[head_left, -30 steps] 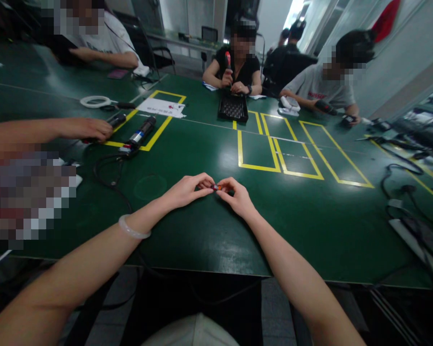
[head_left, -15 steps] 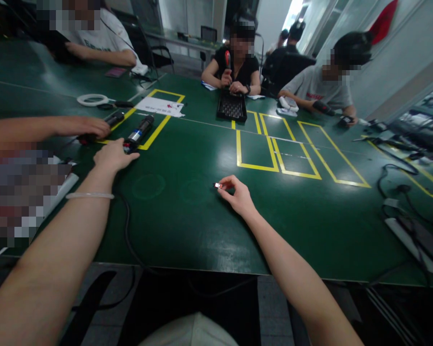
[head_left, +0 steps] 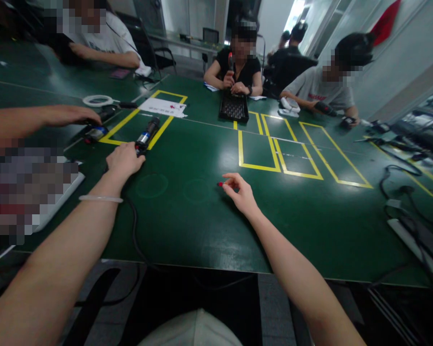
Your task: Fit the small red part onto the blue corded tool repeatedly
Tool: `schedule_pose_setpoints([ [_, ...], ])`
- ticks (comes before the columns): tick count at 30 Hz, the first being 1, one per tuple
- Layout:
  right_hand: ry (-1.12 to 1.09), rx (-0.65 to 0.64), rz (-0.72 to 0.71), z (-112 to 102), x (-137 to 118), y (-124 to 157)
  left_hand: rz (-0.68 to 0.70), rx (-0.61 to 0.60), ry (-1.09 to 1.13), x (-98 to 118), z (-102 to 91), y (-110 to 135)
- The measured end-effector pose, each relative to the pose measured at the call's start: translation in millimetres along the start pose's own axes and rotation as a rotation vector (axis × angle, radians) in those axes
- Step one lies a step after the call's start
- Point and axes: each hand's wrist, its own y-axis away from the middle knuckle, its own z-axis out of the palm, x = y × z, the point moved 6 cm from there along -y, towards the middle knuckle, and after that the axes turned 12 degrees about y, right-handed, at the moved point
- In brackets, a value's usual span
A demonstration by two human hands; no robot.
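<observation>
My left hand (head_left: 125, 159) is closed round the near end of a black-and-silver cylindrical tool (head_left: 148, 132), which lies across the right side of a yellow taped frame. The grip itself is partly hidden behind my fingers. Over the bare green middle of the table, my right hand (head_left: 241, 193) pinches a tiny red piece (head_left: 220, 184) between thumb and fingertips. That piece is too small to name. To the left, another person's hand (head_left: 84, 115) is over a similar cylindrical tool (head_left: 95, 133).
A white paper (head_left: 162, 107) with small red bits and a magnifying glass (head_left: 98, 100) lie beyond my left hand. Across the table, a person handles a red-tipped tool behind a black tray (head_left: 234, 109). Yellow tape outlines (head_left: 260, 166) mark the right side. A dark cable (head_left: 135, 226) hangs over the near edge.
My left hand has gone from fingers spread beside the tool to closed round its near end. The other person's hand has drawn back leftward. My right hand keeps its pinch.
</observation>
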Motion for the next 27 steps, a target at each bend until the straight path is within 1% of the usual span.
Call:
schedule_pose_setpoints([
  [4, -0.156, -0.025, 0.131, 3.1, 11.6, -2.5, 0.052, 0.000, 0.020, 17.6, 4.6, 12.3],
  [8, -0.235, -0.050, 0.206, 6.3, 18.6, -2.9, 0.110, -0.006, 0.041, 45.6, 12.0, 29.5],
  [11, -0.239, -0.048, 0.212, 6.4, 19.4, -2.7, 0.219, -0.019, 0.060, 75.5, 21.2, 48.9],
  [14, -0.217, -0.044, 0.192, 6.6, 19.4, -3.4, 0.350, -0.027, 0.069, 109.2, 31.3, 74.2],
  [17, -0.150, -0.044, 0.169, 7.8, 20.6, -4.4, 0.477, -0.033, 0.074, 140.0, 41.6, 100.6],
  [19, -0.092, -0.038, 0.166, 8.2, 22.3, -4.5, 0.566, -0.033, 0.100, 156.3, 47.7, 116.5],
  [23, -0.009, -0.016, 0.155, 6.9, 22.8, -2.9, 0.721, -0.021, 0.119, 177.0, 56.6, 141.3],
  [25, 0.018, -0.018, 0.146, 6.8, 21.2, -1.8, 0.748, -0.024, 0.101, 182.7, 59.0, 149.2],
  [27, 0.036, -0.026, 0.145, 7.5, 19.8, -0.9, 0.744, -0.034, 0.086, 186.8, 59.6, 154.4],
])
